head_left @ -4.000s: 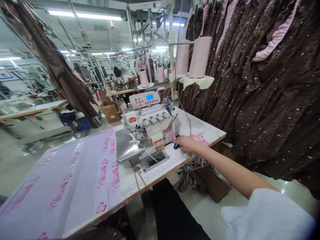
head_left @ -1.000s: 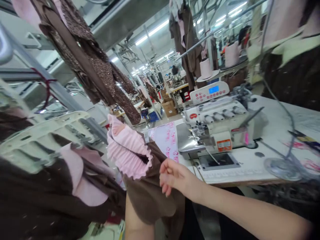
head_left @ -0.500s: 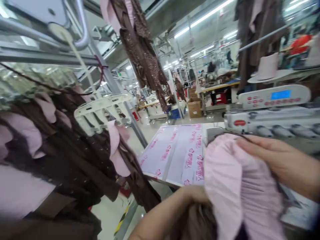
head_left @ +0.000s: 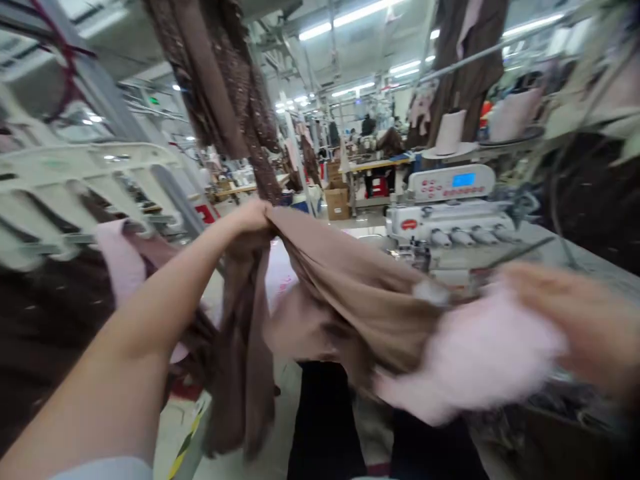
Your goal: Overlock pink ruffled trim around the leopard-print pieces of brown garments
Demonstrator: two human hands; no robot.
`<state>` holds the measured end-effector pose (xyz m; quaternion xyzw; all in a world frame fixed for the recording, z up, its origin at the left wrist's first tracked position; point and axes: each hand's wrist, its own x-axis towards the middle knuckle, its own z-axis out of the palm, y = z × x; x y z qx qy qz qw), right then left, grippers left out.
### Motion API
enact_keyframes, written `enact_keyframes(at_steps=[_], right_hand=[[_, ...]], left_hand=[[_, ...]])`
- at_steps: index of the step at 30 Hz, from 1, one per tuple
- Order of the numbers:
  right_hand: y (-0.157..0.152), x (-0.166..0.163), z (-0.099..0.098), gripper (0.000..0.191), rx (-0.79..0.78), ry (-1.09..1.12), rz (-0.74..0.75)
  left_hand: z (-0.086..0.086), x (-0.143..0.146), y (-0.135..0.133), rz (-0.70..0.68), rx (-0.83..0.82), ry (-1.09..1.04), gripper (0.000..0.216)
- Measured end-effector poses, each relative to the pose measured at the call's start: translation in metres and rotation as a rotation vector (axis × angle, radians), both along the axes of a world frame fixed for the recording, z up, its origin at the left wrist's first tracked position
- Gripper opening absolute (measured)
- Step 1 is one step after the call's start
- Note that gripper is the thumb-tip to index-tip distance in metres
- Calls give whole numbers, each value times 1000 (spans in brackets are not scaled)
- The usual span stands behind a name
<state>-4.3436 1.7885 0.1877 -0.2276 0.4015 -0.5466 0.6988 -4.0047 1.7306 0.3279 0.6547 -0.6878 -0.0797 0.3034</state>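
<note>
My left hand (head_left: 254, 215) is raised and closed on the upper edge of a brown garment (head_left: 345, 293), which hangs stretched between both hands. The garment's pink pleated ruffle (head_left: 475, 360) is a blur at the lower right. My right hand (head_left: 565, 320) is at that ruffle end, smeared by motion, so its fingers cannot be made out. A white overlock sewing machine (head_left: 450, 223) with a blue display stands on the table just behind the cloth.
A white plastic rack (head_left: 75, 193) with dark brown and pink garments (head_left: 45, 313) fills the left side. More brown garments (head_left: 225, 87) hang overhead. Pink thread cones (head_left: 515, 113) stand behind the machine. Other workstations and cardboard boxes (head_left: 337, 200) lie beyond.
The garment came off the rack on the left and now spreads in front of the sewing machine. My left hand rose to grip its top edge; my right hand swung right with the ruffle.
</note>
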Motion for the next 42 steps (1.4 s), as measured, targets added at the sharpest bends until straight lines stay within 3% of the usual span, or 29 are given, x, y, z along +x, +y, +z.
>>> enact_keyframes(at_steps=[1, 3, 4, 6, 8, 10, 13, 16, 20, 22, 24, 27, 30, 33, 35, 37, 39, 42], right_hand=[[7, 3, -6, 27, -59, 60, 39], [17, 17, -22, 20, -264, 217, 151], [18, 26, -31, 20, -369, 292, 195], [17, 42, -49, 25, -534, 415, 238], [12, 50, -61, 27, -589, 494, 268], [7, 51, -64, 28, -650, 577, 322], [2, 52, -52, 27, -738, 667, 427], [-3, 54, -30, 26, -839, 750, 523], [-10, 35, -13, 26, -966, 903, 507], [-9, 18, -23, 28, -931, 954, 435], [-4, 6, -44, 31, -834, 974, 376], [7, 12, -80, 30, -778, 1021, 360], [11, 37, -92, 17, -870, 1093, 401], [10, 62, -83, 29, -956, 1165, 426], [10, 74, -76, 15, -1057, 1201, 416], [11, 83, -72, 18, -1235, 1221, 328], [14, 87, -72, 20, -1467, 1240, 163], [17, 88, -74, 16, -1762, 1279, -3]], left_hand=[[7, -10, -22, 14, -77, 9, 6], [-5, -38, -39, 29, -220, 19, 14], [-22, -52, -33, 11, -267, 17, 18], [-73, -74, 0, -84, -294, 8, 14], [-130, -82, 44, -196, -165, 81, 11], [-179, -80, 78, -200, -63, 126, 24], [-219, -73, 89, -178, 50, 126, 41], [-224, -69, 74, -243, 142, 132, 43], [-201, -37, 71, -330, 271, 163, 27], [-183, -7, 77, -238, 234, 133, 31], [-169, 18, 81, -184, 196, 64, 36], [-161, 22, 82, -269, 147, -18, 30], [-167, -4, 83, -385, 38, -101, 19], [-175, -22, 88, -445, -138, -202, 18], [-180, -24, 94, -465, -283, -228, 21], [-187, -22, 100, -408, -419, -203, 21], [-198, -21, 107, -255, -510, -126, 17], [-221, -22, 120, -63, -479, 47, 7]])
